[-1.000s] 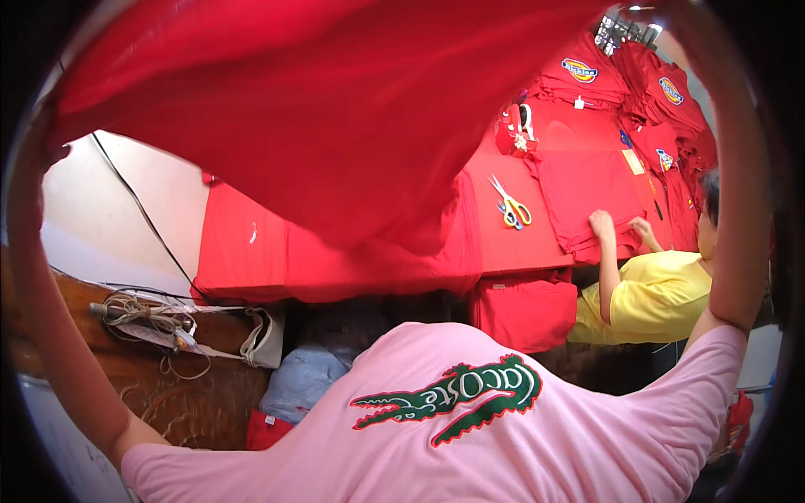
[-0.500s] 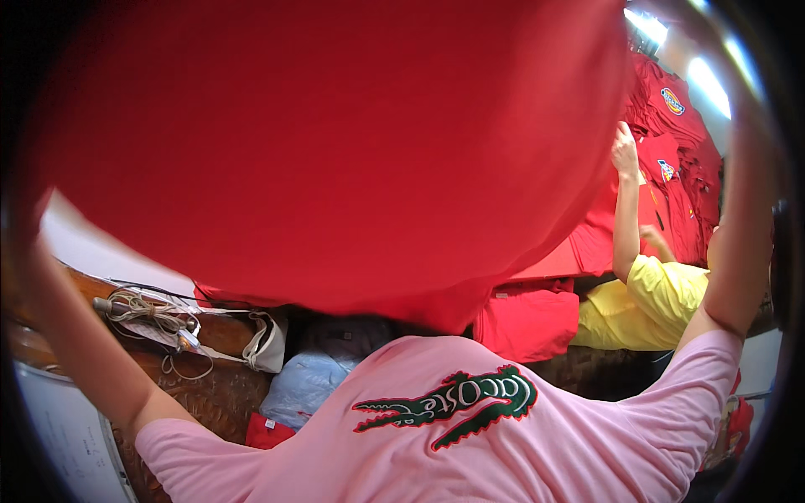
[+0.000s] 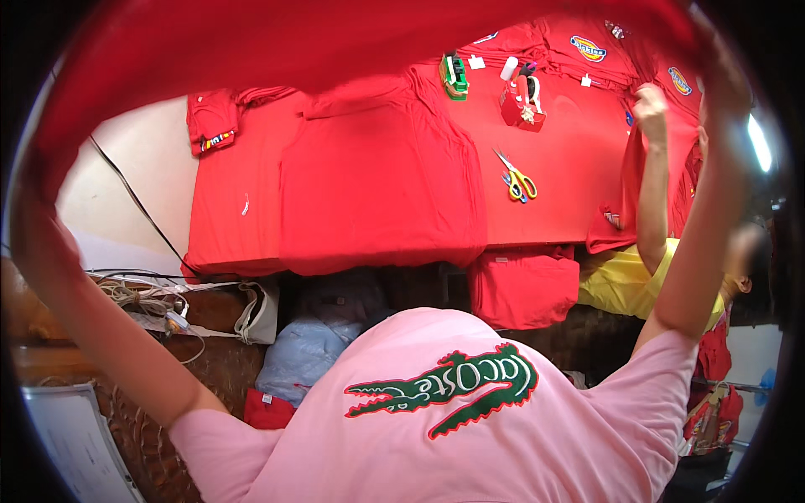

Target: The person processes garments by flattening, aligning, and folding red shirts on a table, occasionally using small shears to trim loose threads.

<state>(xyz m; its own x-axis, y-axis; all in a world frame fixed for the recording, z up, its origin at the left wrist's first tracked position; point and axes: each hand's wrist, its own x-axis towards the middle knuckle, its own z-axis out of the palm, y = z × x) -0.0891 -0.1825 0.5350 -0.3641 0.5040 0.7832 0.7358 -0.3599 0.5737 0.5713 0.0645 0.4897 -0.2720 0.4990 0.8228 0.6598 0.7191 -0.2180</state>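
Note:
Both my arms are raised wide, with a large red garment (image 3: 277, 50) stretched overhead between them, blurred by motion. At the far left, my left hand (image 3: 44, 197) is closed on one side of it; the fingers are mostly lost in shadow and cloth. My right hand (image 3: 723, 80) grips the other side at the upper right, its fingers blurred and dim. Below the lifted garment, a flat red shirt (image 3: 381, 180) lies on the red-covered table (image 3: 558, 210). Yellow-handled scissors (image 3: 520, 183) lie to its right.
A red tape dispenser (image 3: 524, 109) and a green one (image 3: 454, 77) stand farther back. Folded red clothes (image 3: 214, 121) lie at the table's left corner. Coiled cords (image 3: 138, 302) lie at lower left. Close on the right, a co-worker in yellow (image 3: 625, 281) raises a hand (image 3: 651, 113) holding red cloth.
The red garment has swung up and away from me, uncovering the table, the shirt on it, the scissors and the dispensers. Both my hands still hold it.

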